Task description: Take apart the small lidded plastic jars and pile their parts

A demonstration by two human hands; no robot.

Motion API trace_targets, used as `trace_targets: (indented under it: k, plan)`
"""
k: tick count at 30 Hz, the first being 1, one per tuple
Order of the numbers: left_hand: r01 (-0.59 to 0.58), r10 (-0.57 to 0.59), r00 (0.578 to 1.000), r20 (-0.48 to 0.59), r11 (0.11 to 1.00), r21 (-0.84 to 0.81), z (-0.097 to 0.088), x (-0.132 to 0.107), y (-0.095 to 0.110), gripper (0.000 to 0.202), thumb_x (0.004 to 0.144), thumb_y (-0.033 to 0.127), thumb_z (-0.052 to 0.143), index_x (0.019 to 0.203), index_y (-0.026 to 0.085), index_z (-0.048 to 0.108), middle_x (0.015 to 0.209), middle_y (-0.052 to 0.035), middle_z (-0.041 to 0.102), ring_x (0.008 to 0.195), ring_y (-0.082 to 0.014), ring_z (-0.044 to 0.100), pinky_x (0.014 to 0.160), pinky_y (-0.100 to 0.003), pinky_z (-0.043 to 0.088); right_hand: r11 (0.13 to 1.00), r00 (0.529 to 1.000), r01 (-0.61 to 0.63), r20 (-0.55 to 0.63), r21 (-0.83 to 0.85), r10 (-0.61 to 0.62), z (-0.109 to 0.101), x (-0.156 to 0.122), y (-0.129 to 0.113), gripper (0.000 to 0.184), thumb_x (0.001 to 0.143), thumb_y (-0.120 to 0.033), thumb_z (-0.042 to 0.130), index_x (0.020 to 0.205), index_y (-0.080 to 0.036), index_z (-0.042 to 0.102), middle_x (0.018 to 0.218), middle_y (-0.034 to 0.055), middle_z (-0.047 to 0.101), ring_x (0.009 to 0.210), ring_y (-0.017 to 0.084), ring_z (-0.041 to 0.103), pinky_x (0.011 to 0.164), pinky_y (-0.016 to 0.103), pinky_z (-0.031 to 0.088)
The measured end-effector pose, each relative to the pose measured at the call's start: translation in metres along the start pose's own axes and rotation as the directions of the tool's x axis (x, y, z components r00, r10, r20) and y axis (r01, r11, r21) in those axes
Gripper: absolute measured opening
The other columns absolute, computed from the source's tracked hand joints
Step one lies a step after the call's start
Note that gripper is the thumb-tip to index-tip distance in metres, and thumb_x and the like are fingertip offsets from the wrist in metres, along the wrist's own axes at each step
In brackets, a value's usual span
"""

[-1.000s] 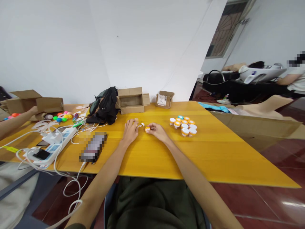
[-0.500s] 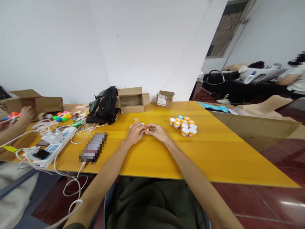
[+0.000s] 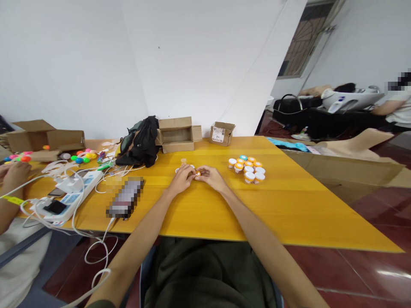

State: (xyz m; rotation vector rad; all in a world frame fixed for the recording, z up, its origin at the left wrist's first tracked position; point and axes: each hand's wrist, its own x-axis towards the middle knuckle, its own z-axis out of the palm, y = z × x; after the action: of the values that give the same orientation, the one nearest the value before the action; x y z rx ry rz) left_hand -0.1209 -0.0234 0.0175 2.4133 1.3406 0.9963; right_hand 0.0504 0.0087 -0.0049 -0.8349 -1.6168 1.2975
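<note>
My left hand (image 3: pixel 182 179) and my right hand (image 3: pixel 212 177) meet over the middle of the table, fingers closed together around a small jar with an orange-and-white lid (image 3: pixel 198 173). Most of that jar is covered by my fingers. Just past my left hand stands a small clear cup (image 3: pixel 183 161), and bits of white lids show beside my knuckles. To the right of my right hand is a group of several small clear jars (image 3: pixel 249 176), with white, orange and teal lids.
Two cardboard boxes, one open (image 3: pixel 176 139) and one small (image 3: pixel 222 134), stand by the wall beside a black bag (image 3: pixel 141 143). Leftward lie a phone (image 3: pixel 126 197), a power strip (image 3: pixel 78 194) with white cables, and colourful balls (image 3: pixel 84 157). Another person's hand (image 3: pixel 16 173) is at far left.
My hands stay in nearly the same place, with the orange lid turned slightly between the fingers. The other person's hand at far left has drawn back from the open box, down and leftward.
</note>
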Motion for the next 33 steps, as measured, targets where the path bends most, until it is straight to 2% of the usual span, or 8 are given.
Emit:
trace_targets:
  k: [10,16,21,27,30,33]
  plan:
    - [0.003,-0.001,1.0,0.023,0.998,-0.059,0.0008,-0.0005,-0.0059,0.007,0.088,0.019,0.056,0.082,0.022,0.056,0.093,-0.0034,0.059,0.092,-0.0199,0.055,0.086,-0.034,0.044,1.0,1.0,0.001,0.022,-0.003,-0.001,0.0002,-0.0008,-0.002,0.03,0.055,-0.027,0.08,0.082,-0.022,0.068,0.079,-0.001,0.074,0.078,0.019,0.07,0.082,0.035,0.055]
    - [0.037,-0.036,0.999,0.033,0.999,-0.016,0.0008,0.0007,-0.0052,0.007,0.089,0.02,0.056,0.083,0.022,0.057,0.094,-0.0032,0.058,0.096,-0.0204,0.053,0.089,-0.035,0.042,1.0,1.0,0.002,0.008,-0.018,-0.002,-0.0011,0.0012,0.0017,0.028,0.057,-0.028,0.079,0.082,-0.022,0.068,0.08,-0.0007,0.073,0.078,0.018,0.069,0.083,0.036,0.055]
    - [0.144,-0.143,0.99,-0.019,0.978,0.147,-0.0028,-0.0013,-0.0041,0.005,0.089,0.02,0.056,0.088,0.025,0.059,0.101,-0.0041,0.057,0.105,-0.025,0.048,0.09,-0.04,0.039,0.998,0.999,0.003,-0.038,-0.064,-0.006,-0.003,0.0037,0.0059,0.027,0.058,-0.028,0.079,0.082,-0.022,0.069,0.081,-0.0002,0.073,0.077,0.018,0.068,0.081,0.035,0.056]
    - [0.195,-0.178,0.981,-0.084,0.931,0.307,-0.0051,-0.0056,-0.0078,0.009,0.086,0.016,0.055,0.089,0.023,0.059,0.112,-0.0092,0.053,0.107,-0.0284,0.045,0.088,-0.043,0.038,0.996,0.998,-0.008,-0.063,-0.085,0.002,-0.0044,0.0044,0.0077,0.025,0.058,-0.026,0.078,0.082,-0.022,0.07,0.08,-0.0002,0.073,0.077,0.018,0.068,0.08,0.034,0.056]
    - [0.208,-0.172,0.975,-0.139,0.924,0.32,-0.0043,-0.0054,-0.0056,0.015,0.086,0.013,0.052,0.091,0.024,0.061,0.111,-0.0091,0.053,0.107,-0.0284,0.045,0.088,-0.043,0.038,0.997,0.998,-0.013,-0.057,-0.078,0.008,-0.0039,0.0041,0.0074,0.026,0.058,-0.026,0.078,0.082,-0.021,0.069,0.079,-0.0004,0.072,0.076,0.018,0.068,0.079,0.035,0.056]
    - [0.186,-0.153,0.977,-0.146,0.949,0.254,-0.0016,-0.0033,-0.0002,0.017,0.088,0.014,0.051,0.092,0.025,0.063,0.109,-0.0078,0.054,0.107,-0.0269,0.045,0.089,-0.042,0.039,0.997,0.998,-0.008,-0.055,-0.078,0.003,-0.0022,0.0033,0.006,0.027,0.058,-0.025,0.078,0.083,-0.021,0.069,0.08,-0.0006,0.072,0.075,0.018,0.068,0.079,0.035,0.056]
